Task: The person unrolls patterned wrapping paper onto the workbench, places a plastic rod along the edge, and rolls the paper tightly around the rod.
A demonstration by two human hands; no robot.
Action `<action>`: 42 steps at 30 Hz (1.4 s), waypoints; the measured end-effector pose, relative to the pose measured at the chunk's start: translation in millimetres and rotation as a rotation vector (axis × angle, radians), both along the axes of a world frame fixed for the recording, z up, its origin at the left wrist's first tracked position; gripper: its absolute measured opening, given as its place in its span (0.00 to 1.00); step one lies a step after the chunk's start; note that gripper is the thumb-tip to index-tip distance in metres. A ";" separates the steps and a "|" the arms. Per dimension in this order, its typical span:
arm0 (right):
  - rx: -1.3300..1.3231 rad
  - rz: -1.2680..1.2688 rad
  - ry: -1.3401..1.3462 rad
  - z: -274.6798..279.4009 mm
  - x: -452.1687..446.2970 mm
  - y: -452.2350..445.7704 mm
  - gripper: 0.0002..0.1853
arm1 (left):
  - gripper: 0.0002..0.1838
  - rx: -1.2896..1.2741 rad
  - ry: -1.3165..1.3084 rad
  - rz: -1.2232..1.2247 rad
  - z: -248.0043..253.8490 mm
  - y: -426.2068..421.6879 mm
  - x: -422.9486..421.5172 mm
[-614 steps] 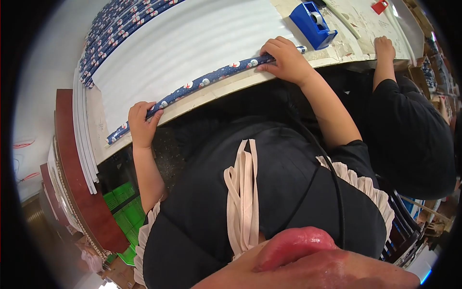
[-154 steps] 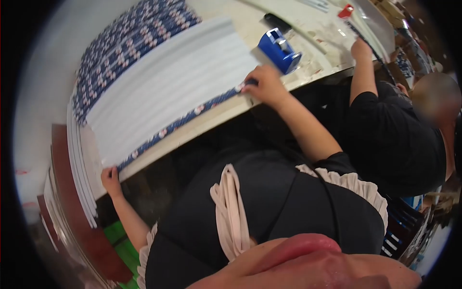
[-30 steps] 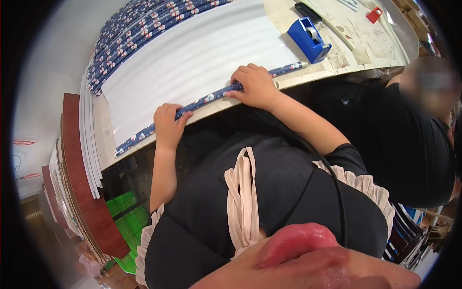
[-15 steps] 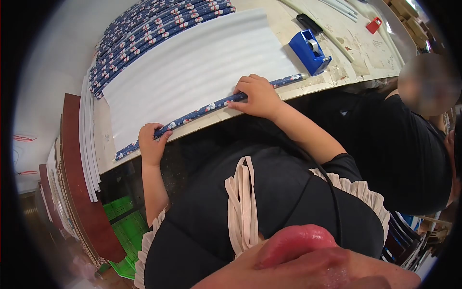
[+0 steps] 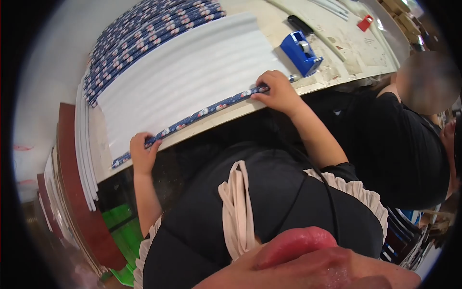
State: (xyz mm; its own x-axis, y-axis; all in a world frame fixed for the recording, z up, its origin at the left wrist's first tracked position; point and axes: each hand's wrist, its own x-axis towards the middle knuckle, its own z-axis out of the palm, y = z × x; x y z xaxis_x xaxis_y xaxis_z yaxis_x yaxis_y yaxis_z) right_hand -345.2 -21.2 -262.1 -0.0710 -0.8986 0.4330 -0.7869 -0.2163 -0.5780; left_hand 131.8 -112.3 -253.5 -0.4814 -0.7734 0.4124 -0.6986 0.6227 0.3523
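A blue roll of snowman-patterned paper [image 5: 202, 113] lies along the table's front edge, with its white sheet [image 5: 183, 72] spread flat behind it. Near its left end, my left hand [image 5: 144, 150] is closed round the roll, thumb in front and fingers behind. Toward the right end my right hand [image 5: 279, 91] grips the same roll, which sticks out a little past the fingers. Just behind my right hand stands a blue tape dispenser [image 5: 301, 54]. Many patterned rolls [image 5: 149, 38] are piled at the back left of the sheet.
A black object [image 5: 299, 24] and a pale strip [image 5: 327, 43] lie behind the dispenser on the table [image 5: 356, 60]. Farther right is a red object [image 5: 365, 22]. A person in black [image 5: 404, 149] is at the right. Green crates [image 5: 122, 231] stand below, left.
Over the last second my hands have moved apart along the roll, the left toward its left end and the right toward its right end. The whole view has shifted slightly.
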 end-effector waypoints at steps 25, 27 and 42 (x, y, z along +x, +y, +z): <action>0.242 0.016 0.074 3.4 -26.1 0.7 0.14 | 0.17 0.036 0.016 0.147 -17.1 -9.2 47.4; 0.225 0.029 0.057 0.1 -28.1 -1.8 0.14 | 0.17 0.096 0.027 0.158 -16.8 -10.5 59.1; -0.001 0.049 0.079 3.0 -18.3 6.8 0.12 | 0.19 0.074 0.005 0.080 -12.1 -15.6 77.9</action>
State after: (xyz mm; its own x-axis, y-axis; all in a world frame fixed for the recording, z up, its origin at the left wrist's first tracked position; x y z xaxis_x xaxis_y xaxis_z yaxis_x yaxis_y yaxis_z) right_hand -363.5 -14.4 -259.1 0.0078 -0.8998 0.4363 -0.8185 -0.2564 -0.5141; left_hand 209.7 -127.9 -265.7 -0.4150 -0.8377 0.3550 -0.7433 0.5371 0.3988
